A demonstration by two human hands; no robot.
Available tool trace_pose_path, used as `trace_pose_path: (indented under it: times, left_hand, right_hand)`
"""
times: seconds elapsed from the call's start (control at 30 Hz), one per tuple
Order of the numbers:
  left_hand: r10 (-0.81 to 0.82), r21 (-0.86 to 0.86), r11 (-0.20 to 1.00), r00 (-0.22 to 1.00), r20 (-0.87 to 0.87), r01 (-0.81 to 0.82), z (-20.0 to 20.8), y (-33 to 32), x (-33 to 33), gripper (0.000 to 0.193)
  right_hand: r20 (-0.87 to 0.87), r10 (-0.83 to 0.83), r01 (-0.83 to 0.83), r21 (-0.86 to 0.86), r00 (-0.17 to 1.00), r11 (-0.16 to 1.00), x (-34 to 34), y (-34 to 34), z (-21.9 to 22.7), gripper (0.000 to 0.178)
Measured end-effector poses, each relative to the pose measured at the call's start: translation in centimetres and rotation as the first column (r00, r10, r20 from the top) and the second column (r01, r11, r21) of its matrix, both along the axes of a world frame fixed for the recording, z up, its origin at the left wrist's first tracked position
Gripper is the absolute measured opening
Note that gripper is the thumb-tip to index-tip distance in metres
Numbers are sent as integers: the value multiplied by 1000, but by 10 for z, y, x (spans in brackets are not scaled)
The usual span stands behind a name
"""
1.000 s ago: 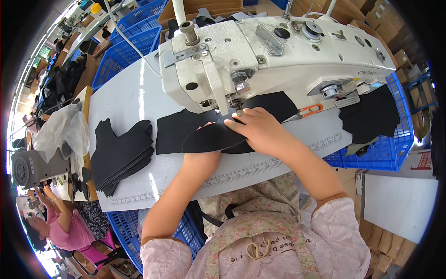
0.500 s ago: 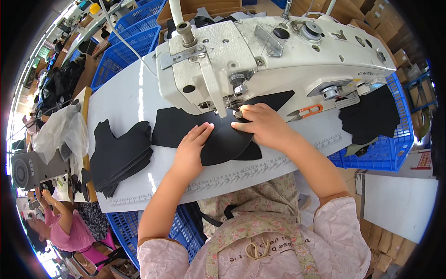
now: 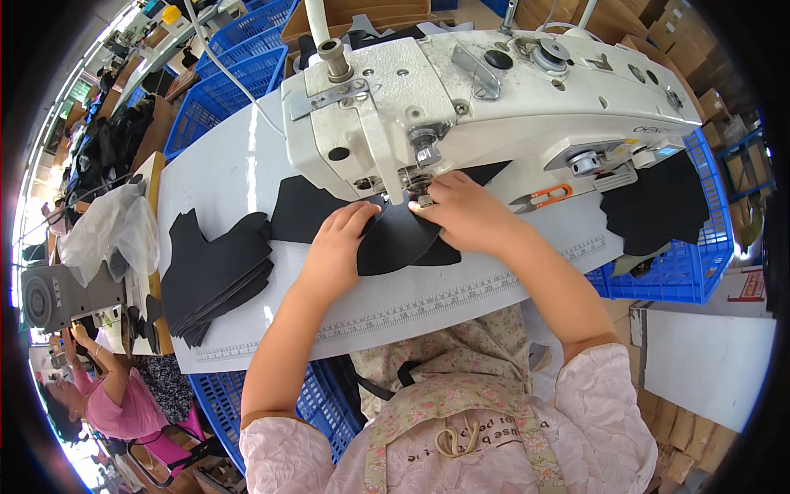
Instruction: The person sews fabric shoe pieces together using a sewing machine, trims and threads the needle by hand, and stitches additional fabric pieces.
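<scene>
A white sewing machine [image 3: 494, 107] stands over the table, its needle area right above a curved black fabric piece [image 3: 397, 243]. My left hand [image 3: 336, 247] grips the left edge of that piece, fingers bent and close together. Just right of the presser foot, my right hand [image 3: 462, 212] pinches the fabric between thumb and fingers. The needle tip is hidden behind the machine head and my fingers. More black fabric spreads to the left, under the machine head, and shows again behind my right hand. A stack of black cut pieces [image 3: 216, 267] lies left of my left hand.
Orange-handled thread snips [image 3: 547, 196] lie by the machine base. A printed ruler strip [image 3: 461, 295] runs along the table's near edge. Blue crates [image 3: 699, 267] stand at right, below and behind. At far left a person in pink [image 3: 132, 403] works at another station.
The curved fabric piece has moved away from me, further under the machine head. Both hands have moved with it, and their fingers are more bent.
</scene>
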State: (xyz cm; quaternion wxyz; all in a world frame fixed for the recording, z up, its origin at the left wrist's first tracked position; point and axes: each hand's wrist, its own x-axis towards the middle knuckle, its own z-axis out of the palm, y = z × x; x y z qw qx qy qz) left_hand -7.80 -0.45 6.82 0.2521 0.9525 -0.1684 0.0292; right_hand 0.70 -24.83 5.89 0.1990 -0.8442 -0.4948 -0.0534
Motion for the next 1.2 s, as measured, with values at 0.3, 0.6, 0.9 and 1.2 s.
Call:
trace_pose_path:
  times: [0.3,0.6,0.9,1.2]
  left_hand:
    - [96,-14,995,995,-9,-96,-10,-8,-8,68]
    - [-192,91,979,971,144,180,-18,14,6,46]
    - [-178,138,977,975,133,160,-10,12,14,46]
    - [-165,466,884,960,225,43,13,-10,12,37]
  right_hand:
    - [135,-36,31,35,990,999,-11,5,-13,34]
    - [-13,9,-7,109,1000,994,9,-6,-19,33]
    - [-8,-16,17,75,1000,997,10,-3,-15,32]
    - [1,-74,73,-124,997,990,5,1,5,31]
